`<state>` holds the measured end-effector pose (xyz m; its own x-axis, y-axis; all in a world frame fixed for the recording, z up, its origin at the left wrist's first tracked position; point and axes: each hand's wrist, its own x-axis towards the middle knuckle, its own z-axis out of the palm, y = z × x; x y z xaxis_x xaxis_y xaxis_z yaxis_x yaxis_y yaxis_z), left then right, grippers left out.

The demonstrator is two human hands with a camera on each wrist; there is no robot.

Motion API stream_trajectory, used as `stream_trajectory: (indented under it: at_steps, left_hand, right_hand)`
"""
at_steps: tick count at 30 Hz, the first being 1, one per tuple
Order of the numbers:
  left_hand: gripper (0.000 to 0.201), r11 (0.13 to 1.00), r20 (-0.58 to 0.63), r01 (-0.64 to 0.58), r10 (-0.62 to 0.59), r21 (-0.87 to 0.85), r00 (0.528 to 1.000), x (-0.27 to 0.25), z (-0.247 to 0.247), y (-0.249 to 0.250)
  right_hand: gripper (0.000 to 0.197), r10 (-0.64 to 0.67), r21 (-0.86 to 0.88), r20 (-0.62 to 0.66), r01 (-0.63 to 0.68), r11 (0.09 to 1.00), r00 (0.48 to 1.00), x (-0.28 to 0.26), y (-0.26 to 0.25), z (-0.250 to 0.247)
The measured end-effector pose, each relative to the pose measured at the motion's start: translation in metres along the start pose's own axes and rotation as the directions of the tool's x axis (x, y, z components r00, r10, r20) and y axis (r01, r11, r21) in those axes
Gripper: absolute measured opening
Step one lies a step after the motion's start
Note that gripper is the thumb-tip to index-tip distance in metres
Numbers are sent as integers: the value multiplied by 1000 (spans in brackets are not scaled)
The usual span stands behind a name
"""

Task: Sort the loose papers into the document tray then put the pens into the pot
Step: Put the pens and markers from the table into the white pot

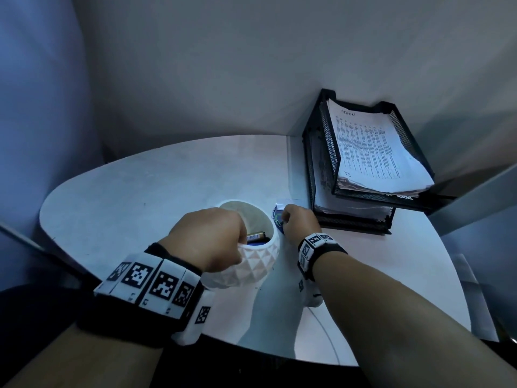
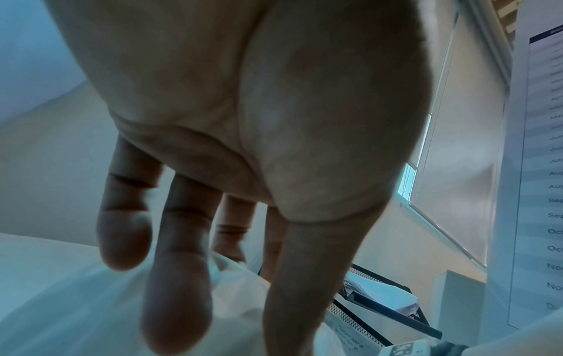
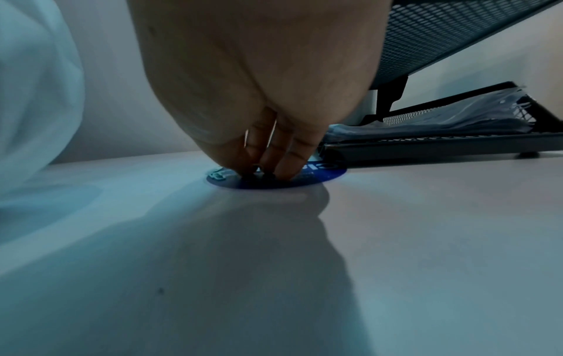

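Observation:
The white faceted pot stands mid-table and holds a dark pen with a gold label. My left hand hangs over the pot's near-left rim. Its fingers point down, straight and loose, and grip nothing I can see. The black mesh document tray stands at the right with printed papers in its top tier and more sheets below. Between pot and tray, my right hand curls down, its bunched fingertips pinching at a small blue round thing on the table.
The white rounded table is backed by grey walls, and the tray sits in the right corner. A thin white cable runs near the front edge. In the left wrist view a wall calendar hangs at the right.

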<state>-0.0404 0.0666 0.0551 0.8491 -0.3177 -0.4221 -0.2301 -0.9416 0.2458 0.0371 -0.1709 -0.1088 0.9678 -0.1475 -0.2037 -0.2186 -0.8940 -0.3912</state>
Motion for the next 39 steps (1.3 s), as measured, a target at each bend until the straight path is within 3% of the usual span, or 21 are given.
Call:
stream_trajectory:
  at_steps: [2, 5, 7, 10, 13, 16, 20, 25, 34, 36, 39]
  left_hand:
    - [28, 1000, -3, -3, 3, 3, 1000, 0, -1, -1]
    - [28, 1000, -9, -9, 9, 4, 1000, 0, -1, 0]
    - [28, 1000, -13, -13, 13, 0, 1000, -1, -2, 0]
    - [28, 1000, -17, -15, 15, -6, 1000, -3, -3, 0]
    - [28, 1000, -19, -14, 14, -9, 1000, -4, -4, -1]
    - [27, 1000, -21, -16, 16, -10, 1000, -5, -4, -2]
    - [25, 1000, -15, -15, 15, -13, 1000, -5, -4, -3]
    - [27, 1000, -18, -20, 20, -16, 1000, -4, -5, -3]
    - [27, 999, -24, -34, 33, -27, 999, -4, -3, -5]
    - [25, 999, -22, -30, 29, -24, 999, -4, -3, -6]
    - [24, 999, -26, -27, 27, -20, 999, -4, -1, -8]
  right_hand:
    - [28, 58, 65, -14, -57, 996, 998, -2, 2, 1]
    - [21, 286, 292, -70, -255, 922, 956, 2, 6, -7]
    - [20, 354, 365, 23, -338, 868, 935, 8, 5, -15]
    - [30, 333, 374, 95, -344, 861, 938, 12, -6, -22]
    - [22, 239, 200, 93, -253, 946, 967, 13, -16, -11]
    - [16, 236, 234, 73, -247, 940, 969, 6, -21, 3]
    - [10, 247, 129, 108, -260, 957, 963, 2, -28, 7]
    - [37, 236, -10, 151, -237, 971, 960, 2, -25, -1]
    - [16, 101, 77, 110, -110, 991, 989, -16, -11, 13]
    - [21, 196, 298, 49, -202, 933, 979, -16, -11, 17]
    - [22, 403, 668, 44, -327, 669, 914, -9, -11, 13]
